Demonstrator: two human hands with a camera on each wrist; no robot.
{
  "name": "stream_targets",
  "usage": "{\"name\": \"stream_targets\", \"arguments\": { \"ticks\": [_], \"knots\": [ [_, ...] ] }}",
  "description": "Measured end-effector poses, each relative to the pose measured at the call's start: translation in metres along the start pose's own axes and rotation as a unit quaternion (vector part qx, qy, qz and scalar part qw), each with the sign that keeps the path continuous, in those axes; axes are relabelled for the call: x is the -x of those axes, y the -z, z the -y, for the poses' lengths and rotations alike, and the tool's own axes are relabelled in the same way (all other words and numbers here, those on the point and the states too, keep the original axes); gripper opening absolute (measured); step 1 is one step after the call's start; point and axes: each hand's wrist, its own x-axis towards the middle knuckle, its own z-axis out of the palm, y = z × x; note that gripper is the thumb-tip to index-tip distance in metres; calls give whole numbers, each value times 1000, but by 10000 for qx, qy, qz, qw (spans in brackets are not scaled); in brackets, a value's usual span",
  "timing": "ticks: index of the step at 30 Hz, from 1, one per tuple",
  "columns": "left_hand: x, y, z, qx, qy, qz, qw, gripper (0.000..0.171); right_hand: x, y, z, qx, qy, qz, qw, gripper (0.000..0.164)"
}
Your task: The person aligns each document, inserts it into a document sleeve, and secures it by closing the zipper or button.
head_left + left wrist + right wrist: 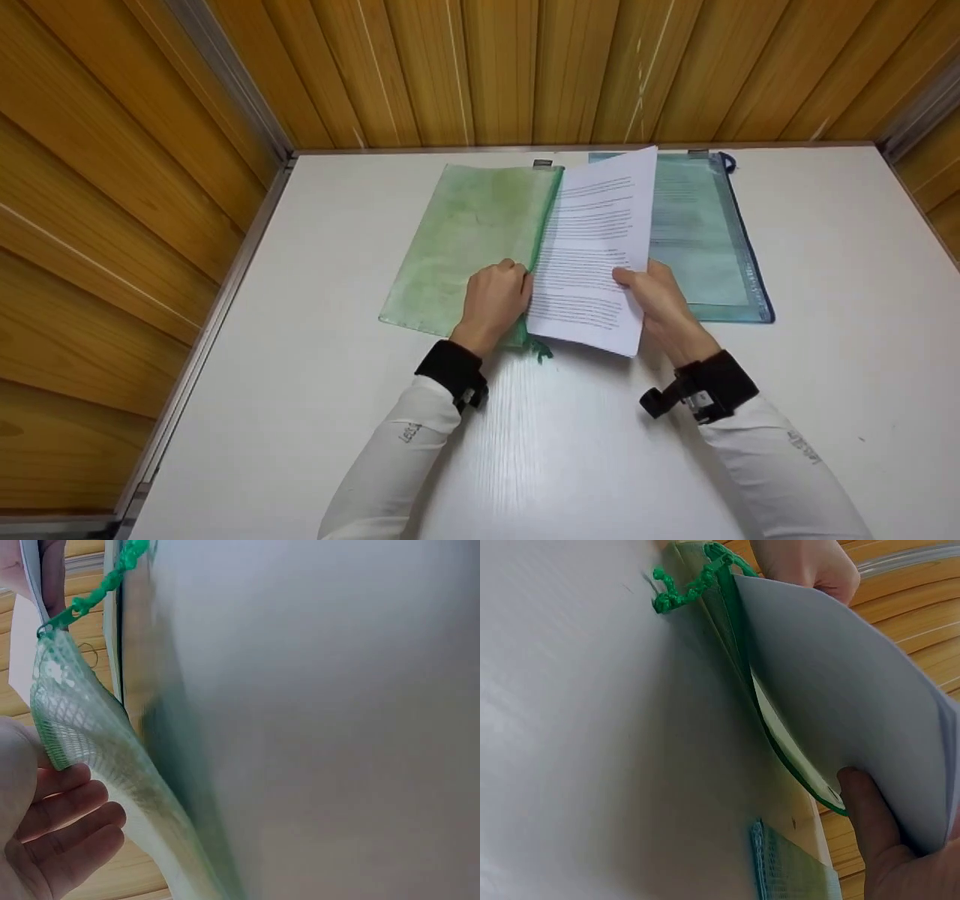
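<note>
A green mesh zip folder (480,225) lies on the table, its right side gaping at the green zipper edge. At that edge my left hand (495,296) pinches the folder's rim; the left wrist view has its mesh (75,705) between thumb and index finger, the other fingers loosely curled. Printed sheets of paper (589,247) stand tilted, their left side inside the opening. My right hand (664,304) grips their right edge, thumb on the printed face, fingers behind. In the right wrist view, a green knotted cord (686,592) hangs from the folder's near corner.
A blue zip folder (712,247) with papers inside lies at the right, partly behind the sheets. Both folders are on a white table (300,375). Wood-patterned panels (502,75) rise behind the table and at its left.
</note>
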Motion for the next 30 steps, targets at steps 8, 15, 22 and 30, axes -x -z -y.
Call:
{"name": "stream_targets", "arguments": {
  "ticks": [8, 15, 22, 30],
  "knots": [
    [1, -3, -1, 18, -60, -50, 10000, 27, -10, -17, -3, -249, -78, 55, 9996, 58],
    [0, -3, -1, 349, 27, 0, 9994, 25, -19, -27, -4, -287, -113, 240, 9992, 57],
    [-2, -5, -5, 574, 233, -43, 9981, 24, -26, -23, -2, -300, -204, 403, 9985, 57],
    [-2, -4, -8, 601, 308, -116, 9977, 26, -22, 4, 0, -107, -355, 514, 9980, 65]
  ]
}}
